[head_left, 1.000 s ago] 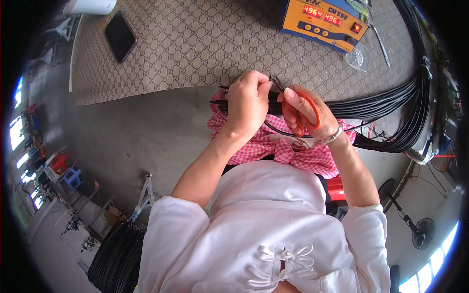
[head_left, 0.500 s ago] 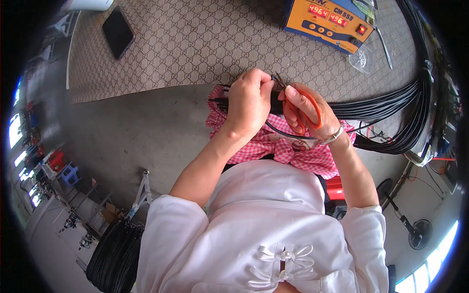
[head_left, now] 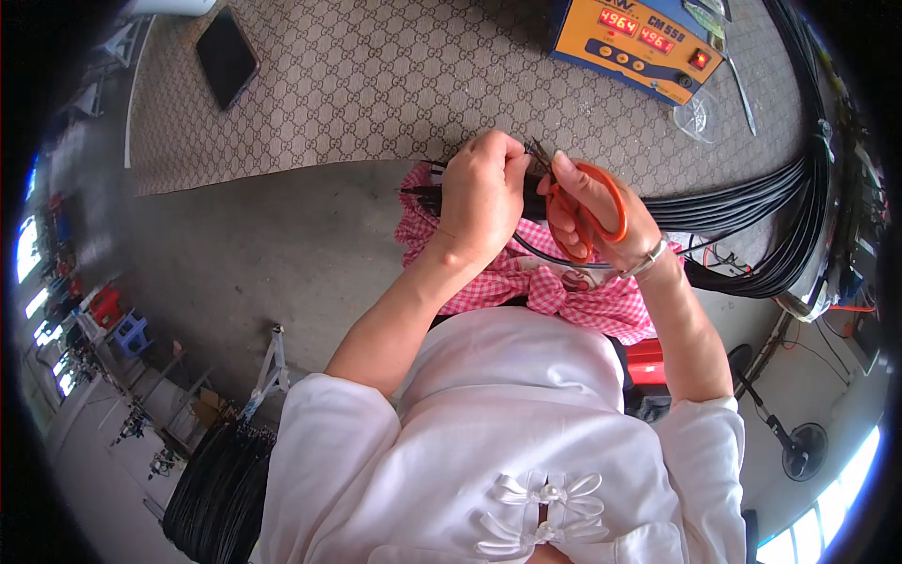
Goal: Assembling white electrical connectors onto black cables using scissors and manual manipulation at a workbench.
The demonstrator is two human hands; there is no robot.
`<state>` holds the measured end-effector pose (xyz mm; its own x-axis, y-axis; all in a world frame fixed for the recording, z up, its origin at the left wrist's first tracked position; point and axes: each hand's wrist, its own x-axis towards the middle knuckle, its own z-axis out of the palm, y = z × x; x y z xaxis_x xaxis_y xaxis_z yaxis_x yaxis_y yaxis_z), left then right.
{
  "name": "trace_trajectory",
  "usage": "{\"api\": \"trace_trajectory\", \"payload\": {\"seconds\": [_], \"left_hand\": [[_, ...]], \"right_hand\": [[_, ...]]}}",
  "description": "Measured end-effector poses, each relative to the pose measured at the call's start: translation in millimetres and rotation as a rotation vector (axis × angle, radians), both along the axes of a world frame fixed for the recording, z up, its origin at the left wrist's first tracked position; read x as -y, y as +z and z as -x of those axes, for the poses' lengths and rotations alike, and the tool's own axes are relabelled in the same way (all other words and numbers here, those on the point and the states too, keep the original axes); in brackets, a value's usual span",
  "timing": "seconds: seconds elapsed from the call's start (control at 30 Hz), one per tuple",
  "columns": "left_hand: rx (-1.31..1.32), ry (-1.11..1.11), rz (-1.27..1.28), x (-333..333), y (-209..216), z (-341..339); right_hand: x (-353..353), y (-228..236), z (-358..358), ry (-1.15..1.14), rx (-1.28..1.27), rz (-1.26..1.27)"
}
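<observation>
My right hand [head_left: 601,211] grips a pair of scissors with orange-red handles [head_left: 617,202]. Their dark blades point up and left, close beside the fingertips of my left hand [head_left: 482,188]. That left hand is closed in a pinch on a black cable [head_left: 545,256], which curves out below it toward the right. A small dark tip shows between the pinched fingers and the blades; whether the blades touch it I cannot tell. Behind both hands passes a bundle of black cables [head_left: 723,209], its cut ends [head_left: 421,195] jutting out left of my left hand.
Pink checked cloth [head_left: 460,287] covers my lap under the cables. On the patterned tabletop [head_left: 357,103] are a dark phone [head_left: 227,58], an orange-and-blue device with a lit display [head_left: 629,52], a clear plastic dish [head_left: 693,117] and a slim metal tool [head_left: 740,89].
The scissors and my right hand have shifted very slightly to the right, and the scissor blades look a little more apart. My left hand keeps nearly the same place.
</observation>
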<state>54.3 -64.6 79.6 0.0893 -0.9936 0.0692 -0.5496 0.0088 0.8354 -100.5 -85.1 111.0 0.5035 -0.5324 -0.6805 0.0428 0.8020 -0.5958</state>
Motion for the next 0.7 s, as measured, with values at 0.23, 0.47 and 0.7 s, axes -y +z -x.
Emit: {"api": "trace_trajectory", "payload": {"seconds": [0.23,0.47,0.7], "left_hand": [[0.019,0.006,0.030,0,2,1],[0.002,0.013,0.030,0,1,2],[-0.036,0.032,0.049,-1,-3,2]], "right_hand": [[7,7,0,0.062,-0.030,-0.052],[10,9,-3,0.106,-0.098,0.026],[17,18,-8,0.148,-0.157,0.012]]}}
